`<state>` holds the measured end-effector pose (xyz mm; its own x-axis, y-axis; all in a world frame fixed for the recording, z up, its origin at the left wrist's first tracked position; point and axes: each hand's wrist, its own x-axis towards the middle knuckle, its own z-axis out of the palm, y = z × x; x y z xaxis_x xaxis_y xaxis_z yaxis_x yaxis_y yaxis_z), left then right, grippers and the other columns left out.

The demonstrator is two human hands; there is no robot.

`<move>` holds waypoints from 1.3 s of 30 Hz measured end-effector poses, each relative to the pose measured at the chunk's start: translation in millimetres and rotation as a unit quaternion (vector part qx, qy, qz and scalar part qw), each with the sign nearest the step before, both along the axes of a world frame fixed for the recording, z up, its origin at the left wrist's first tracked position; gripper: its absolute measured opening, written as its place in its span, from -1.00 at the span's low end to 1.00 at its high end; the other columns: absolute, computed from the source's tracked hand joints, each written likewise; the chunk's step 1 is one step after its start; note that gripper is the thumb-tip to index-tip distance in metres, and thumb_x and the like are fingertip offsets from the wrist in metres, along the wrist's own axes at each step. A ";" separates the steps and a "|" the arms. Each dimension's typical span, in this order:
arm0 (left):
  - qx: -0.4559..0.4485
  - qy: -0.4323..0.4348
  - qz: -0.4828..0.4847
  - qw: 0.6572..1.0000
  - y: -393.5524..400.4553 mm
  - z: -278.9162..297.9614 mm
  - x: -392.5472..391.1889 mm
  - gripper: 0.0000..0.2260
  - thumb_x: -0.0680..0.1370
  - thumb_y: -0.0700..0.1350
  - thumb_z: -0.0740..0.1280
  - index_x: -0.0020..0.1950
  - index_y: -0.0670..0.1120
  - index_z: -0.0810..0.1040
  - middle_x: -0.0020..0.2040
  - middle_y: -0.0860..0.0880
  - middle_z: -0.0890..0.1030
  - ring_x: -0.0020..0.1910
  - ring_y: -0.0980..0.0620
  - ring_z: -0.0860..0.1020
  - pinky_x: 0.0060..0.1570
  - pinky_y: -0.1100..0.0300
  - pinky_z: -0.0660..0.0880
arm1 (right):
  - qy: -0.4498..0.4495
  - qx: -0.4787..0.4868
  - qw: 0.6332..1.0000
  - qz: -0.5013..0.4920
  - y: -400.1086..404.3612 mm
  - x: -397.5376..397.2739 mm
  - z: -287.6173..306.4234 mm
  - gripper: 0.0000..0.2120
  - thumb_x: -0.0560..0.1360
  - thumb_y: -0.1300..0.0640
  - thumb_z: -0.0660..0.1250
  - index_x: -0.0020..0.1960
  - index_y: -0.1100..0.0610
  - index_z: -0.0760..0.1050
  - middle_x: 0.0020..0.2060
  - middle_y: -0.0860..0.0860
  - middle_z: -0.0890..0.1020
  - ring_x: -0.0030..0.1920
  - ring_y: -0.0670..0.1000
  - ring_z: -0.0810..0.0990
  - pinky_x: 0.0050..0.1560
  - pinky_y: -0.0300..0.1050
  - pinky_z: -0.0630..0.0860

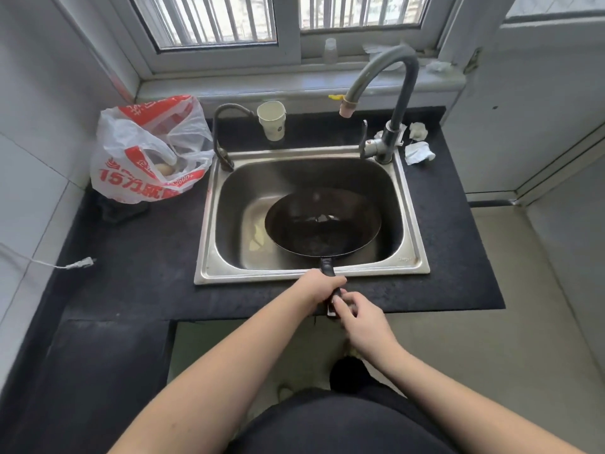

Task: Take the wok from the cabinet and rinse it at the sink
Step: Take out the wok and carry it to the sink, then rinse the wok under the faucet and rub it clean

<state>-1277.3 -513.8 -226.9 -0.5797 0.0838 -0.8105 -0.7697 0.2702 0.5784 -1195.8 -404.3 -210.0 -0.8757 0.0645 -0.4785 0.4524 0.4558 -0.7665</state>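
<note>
A black wok (322, 221) lies inside the steel sink (209, 224), tilted, with a little water in its bowl. Its dark handle (327, 267) reaches over the sink's front rim. My left hand (319, 286) grips the handle just in front of the rim. My right hand (357, 316) holds the handle's end with curled fingers, right behind the left hand. The tall grey faucet (397, 80) arches over the sink's right back corner; no water stream is visible.
A red and white plastic bag (147, 152) sits on the black counter (137, 250) left of the sink. A paper cup (271, 121) stands behind the sink. Crumpled tissues (419, 149) lie by the faucet base. A white plug (80, 264) rests at the left.
</note>
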 end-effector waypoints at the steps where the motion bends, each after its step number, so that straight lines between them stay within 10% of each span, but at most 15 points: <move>1: 0.022 -0.006 0.017 1.000 -1.9 -0.1 1.3 -0.91 0.49 -0.19 0.35 -0.13 -0.21 0.53 -0.21 -0.12 0.66 -0.28 -0.08 0.59 -0.09 -0.01 0.60 | 0.014 0.008 1.000 -0.015 1.2 3.2 -0.6 -0.82 0.56 -0.11 0.27 -0.02 -0.02 0.54 -0.33 -0.06 0.60 -0.30 -0.13 0.54 -0.20 -0.14 0.47; 7: 0.055 -0.015 0.114 0.992 -2.3 9.0 10.2 -0.90 0.61 -0.23 0.22 -0.10 -0.21 0.40 -0.32 -0.14 0.46 -0.51 0.01 0.49 -0.57 0.28 0.45 | 0.093 0.058 0.993 -0.048 24.4 5.6 3.9 -0.91 0.56 0.01 0.28 -0.07 -0.02 0.54 -0.31 -0.02 0.62 -0.24 -0.01 0.58 -0.14 -0.06 0.51; 21: -0.190 -0.066 -0.106 0.974 -13.1 21.9 -7.0 -0.80 0.55 -0.22 0.21 -0.27 -0.22 0.44 -0.62 -0.09 0.50 -0.48 -0.08 0.48 -0.43 0.18 0.43 | 0.167 0.072 0.983 -0.037 93.0 -125.8 4.6 -0.85 0.58 0.09 0.20 0.03 0.00 0.55 -0.26 0.01 0.60 -0.29 0.05 0.59 -0.20 -0.11 0.51; 28: -0.255 0.008 -0.080 0.964 -13.9 8.6 -5.7 -0.60 0.57 0.21 0.17 -0.13 -0.13 0.48 -0.59 -0.10 0.53 -0.63 -0.06 0.49 -0.51 0.22 0.45 | 0.185 0.058 0.980 0.044 103.8 -226.2 -17.8 -0.74 0.53 -0.01 0.18 0.19 -0.04 0.47 -0.13 -0.02 0.56 -0.15 0.06 0.62 0.00 0.04 0.57; 39: -0.275 0.030 -0.074 0.958 -22.4 5.2 -3.5 -0.77 0.51 -0.02 0.25 -0.05 -0.18 0.54 -0.46 -0.10 0.58 -0.59 -0.04 0.55 -0.53 0.21 0.46 | 0.162 0.012 0.985 0.059 102.2 -338.9 -4.9 -0.47 0.59 0.15 0.13 0.54 -0.03 0.15 0.02 0.07 0.53 -0.31 -0.04 0.57 -0.17 -0.12 0.60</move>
